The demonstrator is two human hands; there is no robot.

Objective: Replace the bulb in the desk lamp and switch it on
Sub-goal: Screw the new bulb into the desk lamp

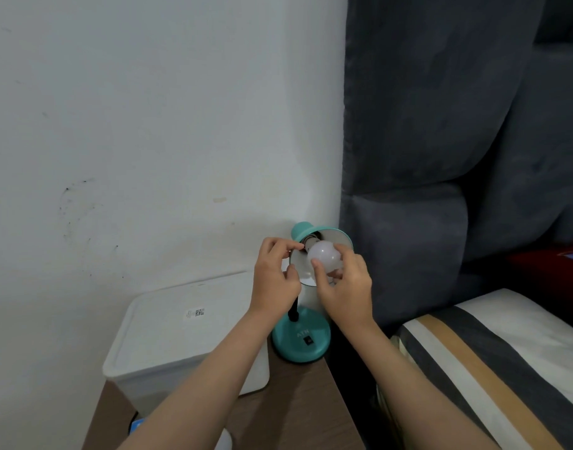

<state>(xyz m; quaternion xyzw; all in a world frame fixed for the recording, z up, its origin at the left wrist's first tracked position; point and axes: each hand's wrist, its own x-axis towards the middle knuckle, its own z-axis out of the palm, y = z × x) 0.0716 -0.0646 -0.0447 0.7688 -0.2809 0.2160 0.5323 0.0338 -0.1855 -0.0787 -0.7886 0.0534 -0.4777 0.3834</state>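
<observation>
Bulb (323, 256) seated at socket inside lamp shade (338, 237), right hand (343, 287) grip curled round it, left hand (275, 277) grip pinching shade rim beside; tightness unclear, base switch (308, 341) below grips untouched.

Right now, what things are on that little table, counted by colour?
Teal: 1, the desk lamp, its shade held by the left hand.
White: 2, the lidded box and the bulb gripped by the right hand.
Total: 3.
</observation>
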